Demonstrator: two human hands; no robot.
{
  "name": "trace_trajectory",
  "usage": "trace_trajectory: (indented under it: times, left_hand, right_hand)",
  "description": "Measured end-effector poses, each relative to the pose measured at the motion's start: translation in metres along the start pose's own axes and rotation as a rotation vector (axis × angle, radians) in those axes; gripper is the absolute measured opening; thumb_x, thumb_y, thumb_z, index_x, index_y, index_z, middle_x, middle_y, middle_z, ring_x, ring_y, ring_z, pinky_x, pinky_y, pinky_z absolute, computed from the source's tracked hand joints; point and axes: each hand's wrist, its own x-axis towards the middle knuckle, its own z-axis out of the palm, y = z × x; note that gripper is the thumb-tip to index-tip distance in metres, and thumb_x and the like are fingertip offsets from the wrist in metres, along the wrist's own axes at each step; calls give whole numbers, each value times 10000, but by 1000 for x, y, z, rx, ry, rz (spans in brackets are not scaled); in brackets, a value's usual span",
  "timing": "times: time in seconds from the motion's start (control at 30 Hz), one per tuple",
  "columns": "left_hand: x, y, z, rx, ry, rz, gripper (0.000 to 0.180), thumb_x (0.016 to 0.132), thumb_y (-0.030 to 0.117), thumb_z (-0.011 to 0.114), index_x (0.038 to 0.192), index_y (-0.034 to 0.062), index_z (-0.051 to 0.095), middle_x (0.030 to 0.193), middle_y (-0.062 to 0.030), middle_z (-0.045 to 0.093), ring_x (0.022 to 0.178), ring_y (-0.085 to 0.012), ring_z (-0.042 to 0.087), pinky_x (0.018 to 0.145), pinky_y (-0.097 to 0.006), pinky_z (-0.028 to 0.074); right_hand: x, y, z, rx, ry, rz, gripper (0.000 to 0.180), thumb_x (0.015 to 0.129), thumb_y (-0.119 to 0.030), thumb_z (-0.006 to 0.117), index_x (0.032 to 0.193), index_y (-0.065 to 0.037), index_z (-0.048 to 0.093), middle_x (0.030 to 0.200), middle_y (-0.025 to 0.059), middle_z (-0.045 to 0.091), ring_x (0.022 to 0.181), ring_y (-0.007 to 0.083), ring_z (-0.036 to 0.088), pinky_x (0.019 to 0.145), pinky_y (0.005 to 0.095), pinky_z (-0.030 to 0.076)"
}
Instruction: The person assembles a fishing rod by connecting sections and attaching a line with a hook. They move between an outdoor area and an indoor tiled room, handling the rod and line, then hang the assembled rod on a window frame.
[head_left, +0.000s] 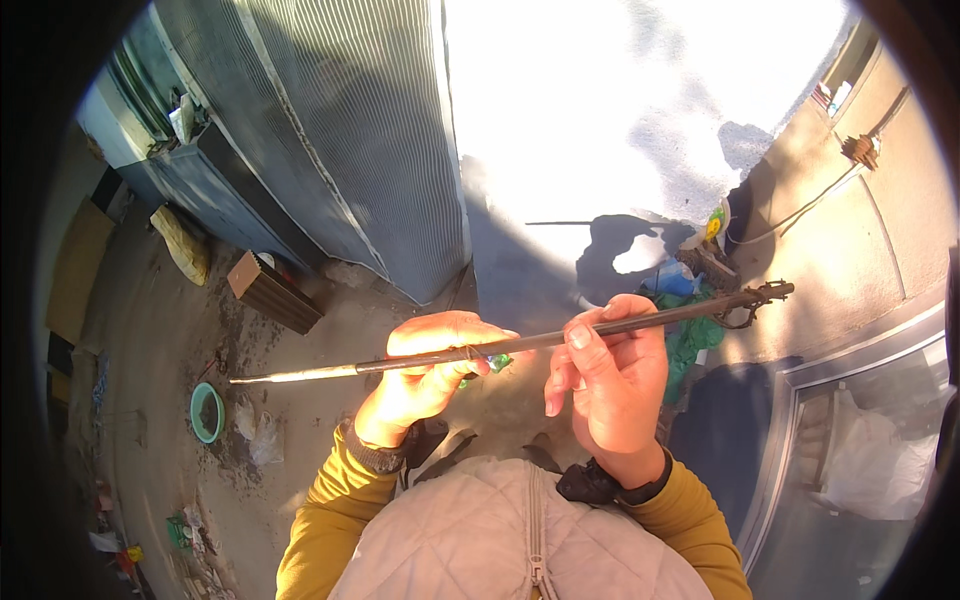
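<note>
A long thin stick [540, 340] lies across both my hands, slightly higher at its right end. Its left end is pale and narrow; the rest is dark brown. Small curled pieces, like wire or twig, cling to its right end. My left hand [425, 365] is closed round the stick left of its middle, beside what looks like a thin tie on the shaft. My right hand [615, 385] holds it between thumb and fingers, right of the middle. Something small, shiny and green [498, 362] shows beside the left fingertips; whether it is held I cannot tell.
A corrugated metal sheet [340, 130] stands ahead on the left, beside a sunlit white surface [600, 110]. A turquoise basin [207, 412] and a brown box-like block [275, 290] are on the ground at left. Green netting or bags [690, 345] lie at right, near a framed window [860, 450].
</note>
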Motion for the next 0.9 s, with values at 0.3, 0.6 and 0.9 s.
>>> trace_trajectory:
  times: [0.3,0.6,0.9]
  left_hand:
    - [-11,4,31,-143,172,-172,402,926,330,596,1079,-37,654,913,-114,682,736,-156,613,670,-282,503]
    - [-25,15,13,-215,258,-86,310,906,232,635,1055,-40,657,877,-103,666,763,-137,614,667,-260,496]
    - [-38,18,-7,-419,209,-104,263,938,139,586,1114,-53,619,976,-127,690,891,-170,640,801,-300,510]
  right_hand:
    - [6,-4,-9,-31,-71,140,387,860,46,604,1112,-82,340,840,114,577,591,139,574,404,242,468]
    - [-2,8,31,-232,-75,83,529,793,101,660,1130,-89,298,864,91,549,534,71,509,397,199,417]
    - [-6,17,43,-147,-60,160,326,896,-34,597,1130,-89,377,841,95,580,543,128,535,413,263,471]
